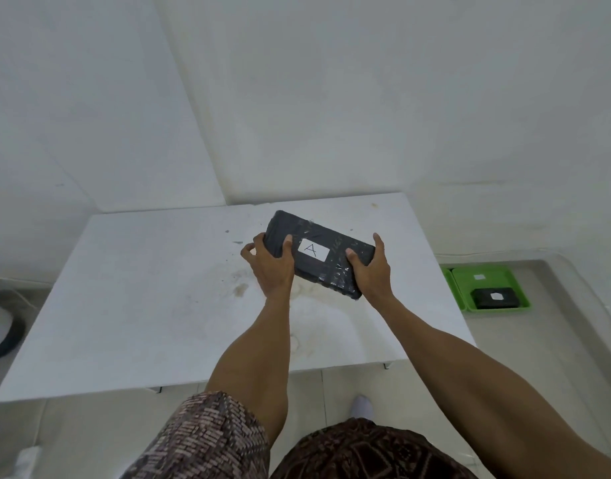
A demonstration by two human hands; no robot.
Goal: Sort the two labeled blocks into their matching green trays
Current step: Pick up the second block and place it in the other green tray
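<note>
Both hands [323, 271] hold block A [318, 254] tight by its ends; keep it flat, carry it to its tray [447, 281].

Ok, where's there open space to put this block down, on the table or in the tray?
The white table is bare left of the left hand and along its near edge. The green tray on the floor at right has free room only in its far half; a second black block fills the near half.
</note>
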